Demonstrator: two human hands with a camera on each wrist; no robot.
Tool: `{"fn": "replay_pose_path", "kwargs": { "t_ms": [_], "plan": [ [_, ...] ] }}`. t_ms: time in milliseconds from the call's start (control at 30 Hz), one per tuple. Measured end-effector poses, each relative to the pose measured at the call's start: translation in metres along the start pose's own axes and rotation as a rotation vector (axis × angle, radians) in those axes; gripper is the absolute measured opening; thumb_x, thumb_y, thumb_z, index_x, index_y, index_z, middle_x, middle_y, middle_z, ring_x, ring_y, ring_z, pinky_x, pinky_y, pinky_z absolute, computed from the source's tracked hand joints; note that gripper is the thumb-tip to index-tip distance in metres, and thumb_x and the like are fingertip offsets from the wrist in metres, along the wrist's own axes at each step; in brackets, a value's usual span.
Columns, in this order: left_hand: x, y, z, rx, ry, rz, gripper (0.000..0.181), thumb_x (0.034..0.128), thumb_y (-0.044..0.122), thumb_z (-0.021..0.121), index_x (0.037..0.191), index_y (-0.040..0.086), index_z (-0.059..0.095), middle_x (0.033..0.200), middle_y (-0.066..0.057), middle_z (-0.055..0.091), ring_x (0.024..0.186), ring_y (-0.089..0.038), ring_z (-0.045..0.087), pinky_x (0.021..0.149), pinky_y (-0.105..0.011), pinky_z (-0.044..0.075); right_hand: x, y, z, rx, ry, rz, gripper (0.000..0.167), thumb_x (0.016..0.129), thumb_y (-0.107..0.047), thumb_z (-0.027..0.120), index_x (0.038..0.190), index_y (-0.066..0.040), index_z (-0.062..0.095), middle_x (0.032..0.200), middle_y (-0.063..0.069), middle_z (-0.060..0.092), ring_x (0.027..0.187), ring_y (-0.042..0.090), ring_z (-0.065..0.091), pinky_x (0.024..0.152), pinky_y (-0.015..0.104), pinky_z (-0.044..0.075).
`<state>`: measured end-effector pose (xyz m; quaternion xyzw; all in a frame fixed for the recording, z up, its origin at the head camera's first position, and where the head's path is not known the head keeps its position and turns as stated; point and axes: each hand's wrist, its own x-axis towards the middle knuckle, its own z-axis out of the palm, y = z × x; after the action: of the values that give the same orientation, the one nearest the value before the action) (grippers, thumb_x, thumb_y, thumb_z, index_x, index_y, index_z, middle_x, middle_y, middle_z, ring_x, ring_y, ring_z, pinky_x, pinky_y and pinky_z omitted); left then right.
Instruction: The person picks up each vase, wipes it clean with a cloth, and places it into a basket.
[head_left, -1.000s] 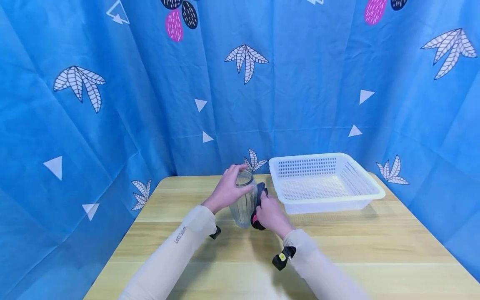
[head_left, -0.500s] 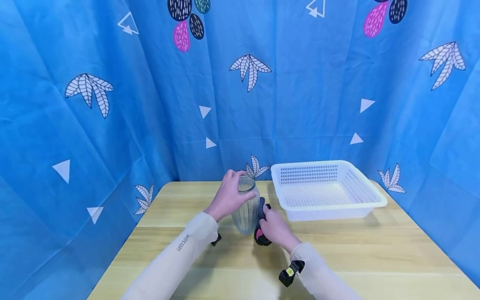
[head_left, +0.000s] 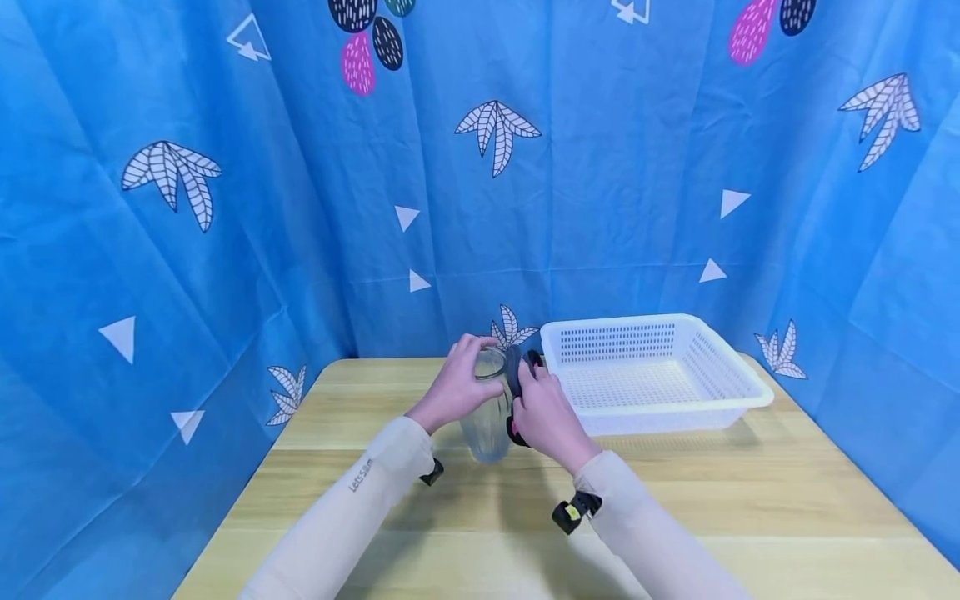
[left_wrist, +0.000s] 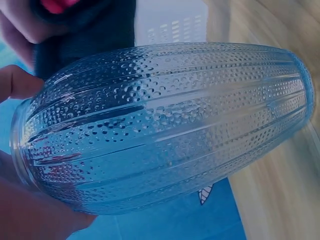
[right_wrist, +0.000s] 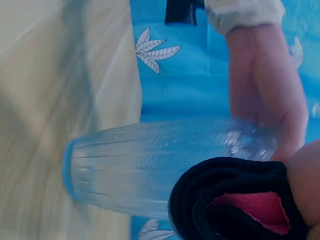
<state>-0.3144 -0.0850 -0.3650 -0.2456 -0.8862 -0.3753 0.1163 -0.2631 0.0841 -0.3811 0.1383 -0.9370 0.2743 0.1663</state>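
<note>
A clear ribbed glass vase (head_left: 487, 435) with a dimpled surface stands upright near the middle of the table. My left hand (head_left: 456, 389) grips it close to the rim, thumb and fingers on opposite sides. On its right side, my right hand (head_left: 549, 417) holds a folded dark cloth (head_left: 513, 371) against or very close to the glass. The right wrist view shows the cloth's pink inner side (right_wrist: 255, 210) within the dark roll. Bumps and lengthwise ribs of the vase (left_wrist: 170, 130) fill the left wrist view; my right fingers are partly hidden behind the cloth.
A white perforated plastic basket (head_left: 660, 411) stands at the back right of the wooden table (head_left: 720, 500), just beyond my right hand. A blue patterned curtain (head_left: 622, 208) hangs behind the table and along both sides.
My right hand and the cloth dip slightly down the vase's side, then rise toward its rim. My left hand keeps its grip near the top. The head view tilts a little.
</note>
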Motion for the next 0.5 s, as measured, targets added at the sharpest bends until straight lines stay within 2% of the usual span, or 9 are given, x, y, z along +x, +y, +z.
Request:
{"fn": "replay_pose_path", "kwargs": {
  "t_ms": [133,200,267,333,400,500],
  "plan": [
    [0.002,-0.002,-0.001,-0.002,0.016,0.020,0.067,0.0767,0.022,0.075,0.139,0.014,0.053,0.132,-0.002,0.051,0.128,-0.025,0.044,0.105,-0.047,0.042,0.010,0.011,0.012,0.021,-0.073,0.046,0.055,0.095,-0.008,0.055,0.145,0.012,0.042,0.124,0.034,0.060,0.115,0.044,0.061,0.098,0.052,0.050],
    [0.002,-0.003,-0.001,-0.004,0.018,0.021,0.066,0.0765,0.022,0.075,0.139,0.016,0.053,0.133,-0.001,0.051,0.129,-0.024,0.043,0.105,-0.047,0.042,0.010,0.018,0.021,0.047,-0.126,0.073,0.056,0.095,-0.007,0.055,0.144,0.014,0.041,0.125,0.035,0.060,0.114,0.042,0.063,0.095,0.051,0.052],
    [0.001,-0.003,0.000,-0.011,0.024,0.017,0.067,0.0761,0.022,0.075,0.139,0.017,0.053,0.134,0.000,0.051,0.129,-0.023,0.043,0.105,-0.047,0.043,0.006,0.024,0.031,0.075,-0.196,0.103,0.056,0.095,-0.008,0.055,0.144,0.015,0.041,0.125,0.034,0.061,0.104,0.038,0.067,0.089,0.048,0.055],
    [0.000,-0.004,0.001,-0.008,0.022,0.005,0.067,0.0780,0.026,0.076,0.139,0.018,0.052,0.136,0.001,0.049,0.130,-0.023,0.041,0.105,-0.048,0.043,0.001,0.030,0.043,0.090,-0.257,0.120,0.049,0.094,-0.007,0.055,0.137,0.016,0.048,0.113,0.030,0.067,0.088,0.030,0.068,0.077,0.043,0.056],
    [-0.001,-0.004,0.003,0.009,0.022,-0.008,0.068,0.0802,0.034,0.078,0.140,0.019,0.051,0.138,0.001,0.048,0.131,-0.022,0.040,0.105,-0.049,0.043,-0.004,0.035,0.053,0.090,-0.281,0.120,0.043,0.092,-0.005,0.056,0.129,0.015,0.054,0.101,0.024,0.069,0.075,0.024,0.064,0.068,0.038,0.053],
    [-0.003,-0.005,0.005,0.065,0.031,-0.029,0.073,0.0829,0.047,0.076,0.143,0.018,0.047,0.139,-0.001,0.041,0.129,-0.022,0.038,0.104,-0.048,0.045,-0.009,0.038,0.059,0.116,-0.278,0.126,0.041,0.091,-0.005,0.055,0.126,0.015,0.056,0.100,0.024,0.068,0.077,0.023,0.063,0.070,0.038,0.053]
  ]
}}
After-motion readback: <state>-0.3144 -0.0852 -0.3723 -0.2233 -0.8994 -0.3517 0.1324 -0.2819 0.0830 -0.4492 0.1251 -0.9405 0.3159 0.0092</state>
